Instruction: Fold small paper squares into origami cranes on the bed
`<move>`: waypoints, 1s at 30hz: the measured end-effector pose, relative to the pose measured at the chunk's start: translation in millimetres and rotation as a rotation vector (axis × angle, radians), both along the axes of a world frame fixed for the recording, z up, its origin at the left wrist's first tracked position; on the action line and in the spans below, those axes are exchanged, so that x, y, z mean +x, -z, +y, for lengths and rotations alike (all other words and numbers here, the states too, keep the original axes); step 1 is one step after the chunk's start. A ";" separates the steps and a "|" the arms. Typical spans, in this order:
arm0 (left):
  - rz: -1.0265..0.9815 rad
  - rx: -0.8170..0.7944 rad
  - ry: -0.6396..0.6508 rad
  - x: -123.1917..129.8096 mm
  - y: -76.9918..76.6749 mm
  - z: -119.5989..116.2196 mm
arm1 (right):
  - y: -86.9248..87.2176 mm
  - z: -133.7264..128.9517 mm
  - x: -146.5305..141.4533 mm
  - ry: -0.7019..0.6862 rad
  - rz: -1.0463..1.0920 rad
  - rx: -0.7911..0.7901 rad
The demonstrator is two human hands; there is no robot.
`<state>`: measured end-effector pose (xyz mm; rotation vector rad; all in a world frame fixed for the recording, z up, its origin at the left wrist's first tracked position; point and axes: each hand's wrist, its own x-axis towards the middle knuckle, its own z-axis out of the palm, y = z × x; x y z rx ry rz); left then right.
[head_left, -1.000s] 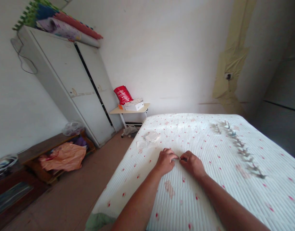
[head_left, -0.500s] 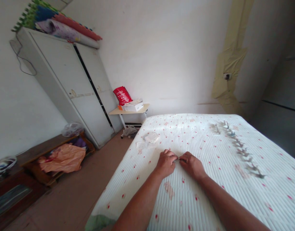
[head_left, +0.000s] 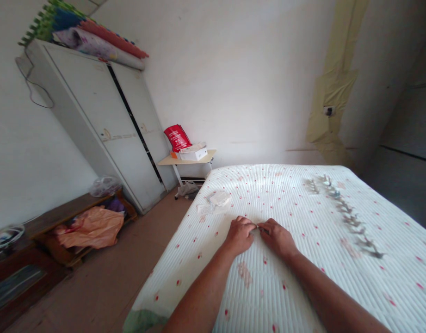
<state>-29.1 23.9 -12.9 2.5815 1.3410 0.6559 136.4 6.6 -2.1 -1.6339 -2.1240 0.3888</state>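
Observation:
My left hand (head_left: pixel 239 235) and my right hand (head_left: pixel 277 239) meet fingertip to fingertip above the bed (head_left: pixel 268 286). Both are closed, pinching something tiny between them that my fingers mostly hide. Beyond my left hand lies a small stack of pale paper sheets (head_left: pixel 219 199), with more paper (head_left: pixel 205 210) beside it. To the right of my right hand, a slanting row of small grey folded figures (head_left: pixel 349 217) rests on the bedspread, blurred but shaped like paper cranes. A shorter group of such figures (head_left: pixel 312 186) sits to the left of the row's far end.
A small table (head_left: pixel 185 162) beyond the bed carries a red bag (head_left: pixel 177 138) and a white box (head_left: pixel 194 154). At left stand a grey cabinet (head_left: pixel 91 101) with rolled mats (head_left: pixel 95 44) on top, and a low wooden bench (head_left: pixel 70 208) with an orange plastic bag (head_left: pixel 91 226).
My hands stay in nearly the same spot, with a slight shift of the fingertips where they meet. The paper and the row of figures have not moved.

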 end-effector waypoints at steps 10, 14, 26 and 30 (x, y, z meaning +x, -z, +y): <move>0.008 -0.001 -0.053 1.1 -0.2 -3.0 | 1.9 5.0 1.0 -0.015 -0.017 -0.018; 0.047 -0.010 -0.056 2.2 -0.4 -4.1 | 1.7 6.2 0.6 -0.011 -0.046 -0.035; 0.078 -0.027 -0.043 1.9 0.1 -0.1 | -2.5 6.6 -1.3 -0.023 -0.104 -0.068; 0.087 -0.026 -0.046 2.3 0.4 1.5 | -3.0 6.5 -2.7 -0.024 -0.125 -0.080</move>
